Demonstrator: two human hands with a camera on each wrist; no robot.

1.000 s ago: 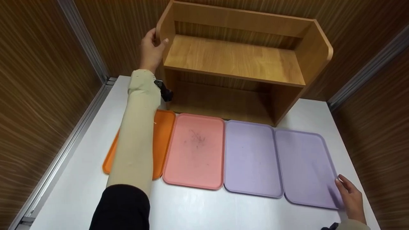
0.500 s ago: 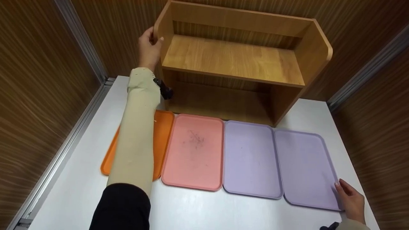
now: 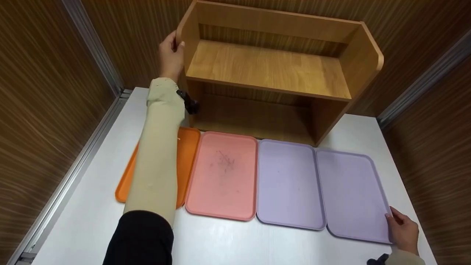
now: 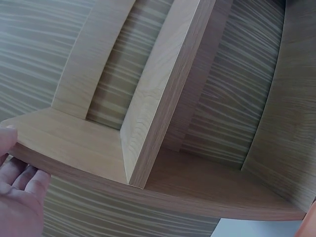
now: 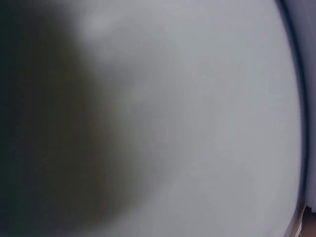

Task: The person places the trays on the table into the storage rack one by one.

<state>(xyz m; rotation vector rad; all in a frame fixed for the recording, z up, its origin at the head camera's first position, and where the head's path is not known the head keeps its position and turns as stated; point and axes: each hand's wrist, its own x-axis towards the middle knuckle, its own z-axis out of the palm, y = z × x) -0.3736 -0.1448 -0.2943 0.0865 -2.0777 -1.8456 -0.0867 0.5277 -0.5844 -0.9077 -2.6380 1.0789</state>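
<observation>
A two-tier wooden shelf [image 3: 268,68] stands at the back of the white table. My left hand [image 3: 171,57] grips the front edge of its left side panel, thumb on the inner face and fingers round the outside. The left wrist view shows this hand [image 4: 22,192] at the panel's edge. Down at the right, my right hand [image 3: 404,229] holds the outer edge of the rightmost purple tray [image 3: 355,195], near its front corner, with the thumb over the rim. In the right wrist view a dark blur covers the left part, and only a sliver of hand shows.
A second purple tray [image 3: 290,184], a pink tray [image 3: 222,176] with dark scuffs and an orange tray [image 3: 187,162] complete the row before the shelf. My left forearm crosses the orange tray. Wood-grained walls [image 3: 48,92] enclose the white table [image 3: 235,243] at the back and sides.
My left hand and the shelf's left panel have shifted slightly left. The right hand has slid a little toward the front along the purple tray's edge. The trays barely differ.
</observation>
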